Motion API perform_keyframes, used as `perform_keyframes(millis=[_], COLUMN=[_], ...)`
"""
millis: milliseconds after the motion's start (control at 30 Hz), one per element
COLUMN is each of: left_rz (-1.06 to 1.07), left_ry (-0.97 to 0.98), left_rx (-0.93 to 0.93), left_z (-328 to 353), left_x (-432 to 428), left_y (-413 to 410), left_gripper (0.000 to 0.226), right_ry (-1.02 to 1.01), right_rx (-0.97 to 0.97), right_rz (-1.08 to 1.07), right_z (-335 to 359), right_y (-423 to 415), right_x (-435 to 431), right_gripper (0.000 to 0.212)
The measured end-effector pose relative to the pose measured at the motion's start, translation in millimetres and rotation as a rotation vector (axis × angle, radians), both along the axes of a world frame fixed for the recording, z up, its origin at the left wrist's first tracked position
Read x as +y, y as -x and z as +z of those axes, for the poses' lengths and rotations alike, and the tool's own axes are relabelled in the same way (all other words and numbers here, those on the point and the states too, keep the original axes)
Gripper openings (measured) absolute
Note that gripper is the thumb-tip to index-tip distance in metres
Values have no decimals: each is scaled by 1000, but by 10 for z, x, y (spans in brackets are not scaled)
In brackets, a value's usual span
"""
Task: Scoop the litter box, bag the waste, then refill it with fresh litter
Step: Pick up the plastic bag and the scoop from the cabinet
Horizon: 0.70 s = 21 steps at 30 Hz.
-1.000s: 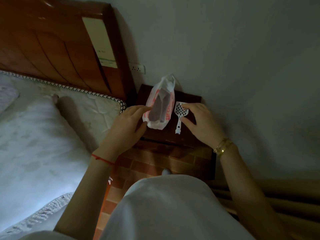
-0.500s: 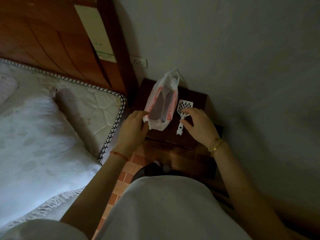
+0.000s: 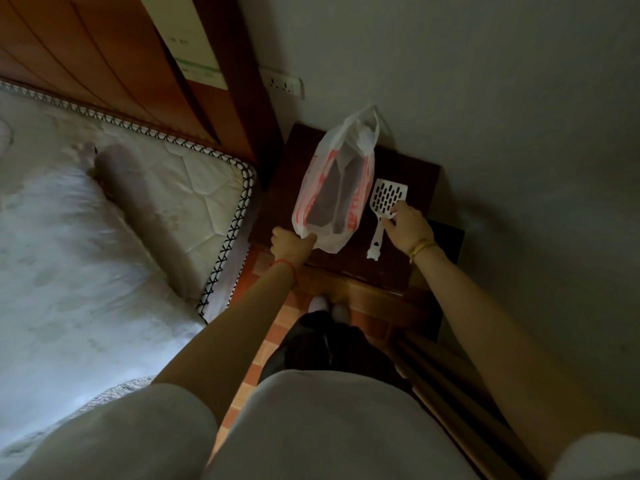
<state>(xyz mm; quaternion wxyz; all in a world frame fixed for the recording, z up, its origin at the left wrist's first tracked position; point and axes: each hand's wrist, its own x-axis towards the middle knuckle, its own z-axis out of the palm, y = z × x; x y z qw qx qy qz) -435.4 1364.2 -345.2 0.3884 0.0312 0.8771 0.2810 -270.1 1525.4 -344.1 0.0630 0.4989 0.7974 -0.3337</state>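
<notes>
While the plastic bag (image 3: 332, 188) lies on the dark bench (image 3: 284, 181), the left hand (image 3: 292, 244) grips its corner at 7 o'clock; the scoop (image 3: 388, 199) lies just beside the bag at 3 o'clock, its neck pinched by the right hand (image 3: 409, 227).

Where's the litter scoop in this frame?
Head view, right of centre: the white scoop lies flat on the dark bedside table, just right of the plastic bag, with the right hand touching its lower edge.

A narrow bare strip of nightstand (image 3: 417, 176) separates bag (image 3: 332, 199) and scoop (image 3: 388, 197).
</notes>
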Motion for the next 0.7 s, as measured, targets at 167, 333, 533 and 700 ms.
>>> perform_keyframes(millis=[167,333,533,700], left_rz=[97,115,199,192], left_ry=[11,35,33,18], left_rx=[-88,-145,-191,-127], left_z=[-342,-655,-992,-1093], left_x=[117,214,276,247], left_y=[78,88,111,156], left_gripper=[82,79,70,44], right_ry=[57,173,232,247], right_rx=[-129,-199,-234,-232], right_rz=[-70,-162,-298,-364], right_z=[-604,-1101,-1522,-1707], right_y=[109,172,245,301], right_x=[123,157,123,147], right_gripper=[49,53,58,56])
